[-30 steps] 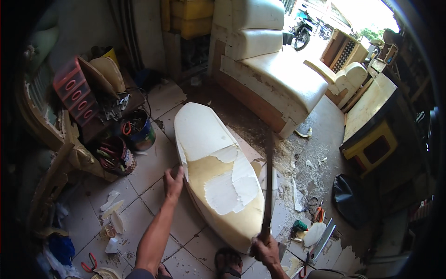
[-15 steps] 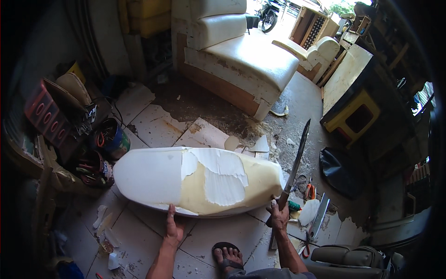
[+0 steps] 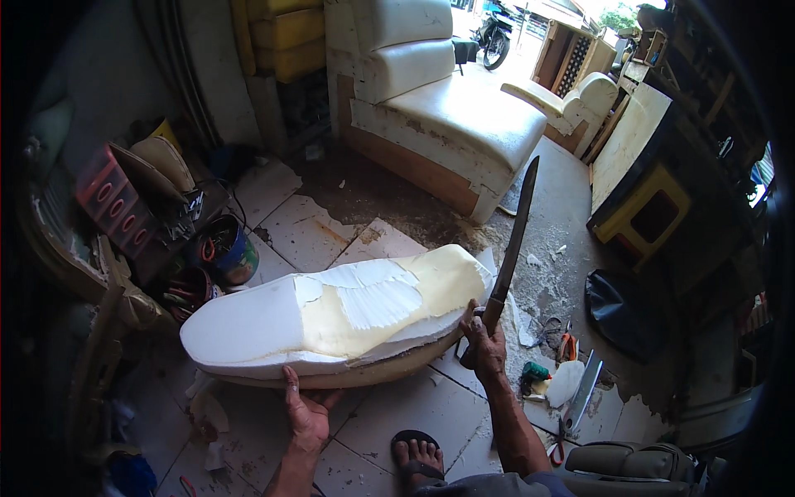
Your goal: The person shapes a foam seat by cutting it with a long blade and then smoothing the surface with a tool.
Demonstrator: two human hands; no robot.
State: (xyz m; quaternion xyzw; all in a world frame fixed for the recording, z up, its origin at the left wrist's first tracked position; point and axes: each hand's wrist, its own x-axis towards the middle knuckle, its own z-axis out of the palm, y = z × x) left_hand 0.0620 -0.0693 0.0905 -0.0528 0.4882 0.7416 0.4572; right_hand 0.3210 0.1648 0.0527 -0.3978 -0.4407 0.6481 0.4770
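A long motorcycle-seat-shaped foam pad [image 3: 364, 300], white at its left end and cream with torn white layers toward the right, lies tilted in front of me. Its brownish underside shows along the near edge. My left hand [image 3: 306, 416] grips that near edge, thumb against the side and fingers reaching underneath. In my right hand [image 3: 483, 344] is a long dark-bladed knife [image 3: 519, 228], its blade pointing up and away. That same hand rests against the pad's right end, so part of the contact is hidden.
A worn white sofa [image 3: 447, 108] stands beyond the pad. At left are a red organizer box [image 3: 116, 203] and a bucket of tools [image 3: 232, 253]. Pliers [image 3: 567, 346], scissors [image 3: 560, 443], a metal strip [image 3: 582, 393] and foam scraps lie at right. A black cover [image 3: 617, 311] lies farther right.
The pad's right end has risen and swung away from me, baring more of its near underside. My right hand moved up with it, and the knife now stands more upright.
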